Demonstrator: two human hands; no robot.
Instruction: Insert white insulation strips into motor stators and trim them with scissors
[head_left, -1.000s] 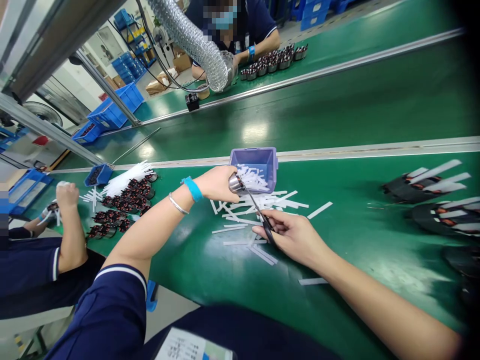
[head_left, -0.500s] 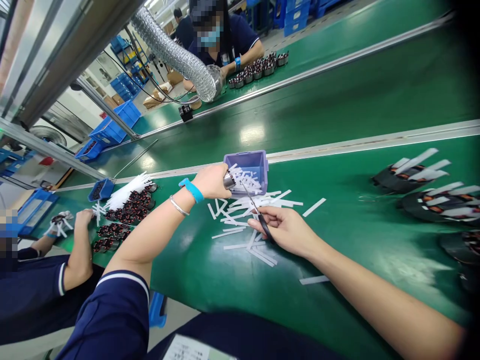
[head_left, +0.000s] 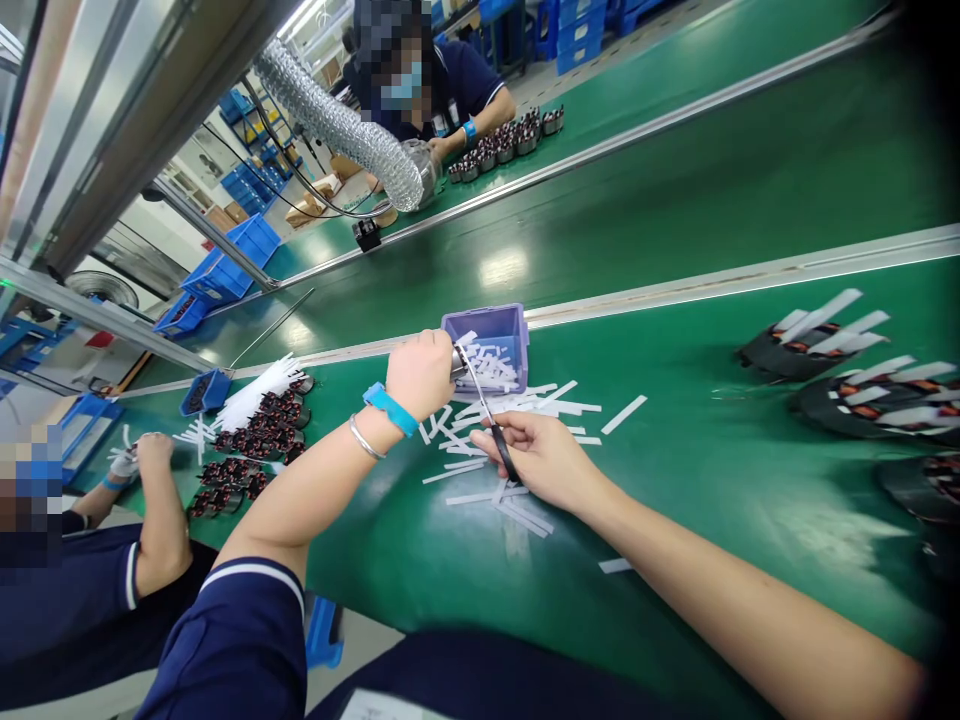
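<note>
My left hand [head_left: 421, 372] is closed around a motor stator [head_left: 457, 362], a small round metal part whose side shows past the fingers. It hangs tilted at the left edge of a purple bin [head_left: 523, 350]. My right hand [head_left: 536, 450] grips a pair of scissors [head_left: 502, 455] by the black handle, with the blades pointing up and left. Their tips reach the stator's face, where a white bit shows; whether the blades are apart I cannot tell. White cut pieces [head_left: 491, 372] lie in the bin, and loose white strips [head_left: 559, 404] are scattered on the green table before it.
More stators with white strips [head_left: 799, 345] stand on the right. To the left are bare stators [head_left: 270, 425], a heap of white strips [head_left: 259, 390] and a small blue bin [head_left: 204, 392]. A co-worker's arm [head_left: 159, 500] is at far left; another person works across the belt.
My right hand has moved left, bringing the scissor tips from over the bin to the stator's face. My left hand has turned slightly and still holds the stator. The view has shifted a little.
</note>
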